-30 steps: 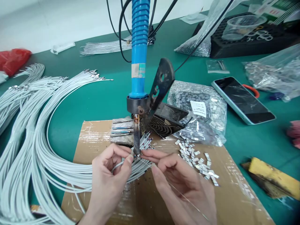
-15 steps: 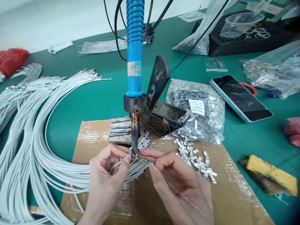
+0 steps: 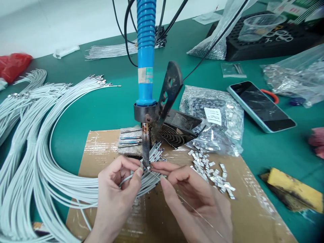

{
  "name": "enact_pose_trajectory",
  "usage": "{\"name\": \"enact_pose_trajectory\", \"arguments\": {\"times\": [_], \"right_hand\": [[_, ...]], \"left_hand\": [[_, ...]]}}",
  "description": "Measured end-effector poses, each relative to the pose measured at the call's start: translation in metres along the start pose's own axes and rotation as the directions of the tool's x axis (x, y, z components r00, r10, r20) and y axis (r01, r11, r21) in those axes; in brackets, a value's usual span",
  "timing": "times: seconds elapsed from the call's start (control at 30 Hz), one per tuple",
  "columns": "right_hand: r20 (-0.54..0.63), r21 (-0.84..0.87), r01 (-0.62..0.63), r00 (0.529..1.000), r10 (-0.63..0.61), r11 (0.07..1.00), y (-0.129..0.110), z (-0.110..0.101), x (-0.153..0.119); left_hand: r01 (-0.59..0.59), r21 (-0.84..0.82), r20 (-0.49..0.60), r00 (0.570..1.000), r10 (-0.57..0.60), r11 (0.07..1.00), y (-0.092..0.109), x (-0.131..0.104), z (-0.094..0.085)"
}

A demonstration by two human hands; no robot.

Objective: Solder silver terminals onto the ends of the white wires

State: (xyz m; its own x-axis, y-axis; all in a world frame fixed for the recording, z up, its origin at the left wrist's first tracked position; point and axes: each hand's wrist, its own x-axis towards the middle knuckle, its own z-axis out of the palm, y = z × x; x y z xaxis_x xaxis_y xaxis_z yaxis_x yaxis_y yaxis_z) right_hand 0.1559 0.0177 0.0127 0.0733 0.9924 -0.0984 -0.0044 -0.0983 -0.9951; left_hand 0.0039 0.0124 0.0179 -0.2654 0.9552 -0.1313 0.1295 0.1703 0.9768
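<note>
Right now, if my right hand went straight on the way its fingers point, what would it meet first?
Probably the metal tip of the blue-handled iron, just ahead of your right hand, your left hand beyond; depth is unclear.

- Here comes the right hand (image 3: 197, 199), its thumb edging along the thin wire (image 3: 199, 216), a shade nearer the tip of the blue-handled iron (image 3: 146, 50) than a second ago!
- And the view drifts: the iron and the phone (image 3: 262, 106) now appear slightly further left.
</note>
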Motion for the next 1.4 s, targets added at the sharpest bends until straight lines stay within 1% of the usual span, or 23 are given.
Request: {"name": "enact_pose_trajectory", "arguments": {"times": [0.23,0.47,0.83,1.07,1.2,1.4], "right_hand": [[-0.008,0.018,0.026,1.0,-0.026,1.0,0.0,0.0016,0.0011],[-0.013,0.004,0.017,1.0,-0.017,1.0,0.003,0.0021,0.0011],[-0.019,0.016,0.04,0.999,-0.04,0.999,0.0003,0.003,0.0018],[-0.023,0.0,0.001,1.0,-0.001,1.0,0.0015,0.0031,0.0008],[-0.023,-0.019,0.021,1.0,-0.021,1.0,0.0007,0.0026,0.001],[-0.023,-0.006,0.047,0.999,-0.047,0.999,-0.0008,0.0025,0.0014]], "left_hand": [[-0.005,0.004,-0.019,1.0,0.005,1.0,-0.0005,0.0009,0.0004],[-0.02,-0.018,0.015,1.0,0.02,1.0,-0.0048,0.0024,-0.0023],[-0.027,0.029,0.005,1.0,0.026,0.999,-0.0019,0.0015,-0.0014],[-0.014,0.004,0.005,1.0,0.014,1.0,-0.0027,0.0022,-0.0005],[-0.014,-0.009,0.003,1.0,0.014,1.0,-0.0022,0.0015,-0.0004],[-0.03,0.001,-0.001,1.0,0.03,1.0,-0.0025,0.0014,-0.0008]]}}
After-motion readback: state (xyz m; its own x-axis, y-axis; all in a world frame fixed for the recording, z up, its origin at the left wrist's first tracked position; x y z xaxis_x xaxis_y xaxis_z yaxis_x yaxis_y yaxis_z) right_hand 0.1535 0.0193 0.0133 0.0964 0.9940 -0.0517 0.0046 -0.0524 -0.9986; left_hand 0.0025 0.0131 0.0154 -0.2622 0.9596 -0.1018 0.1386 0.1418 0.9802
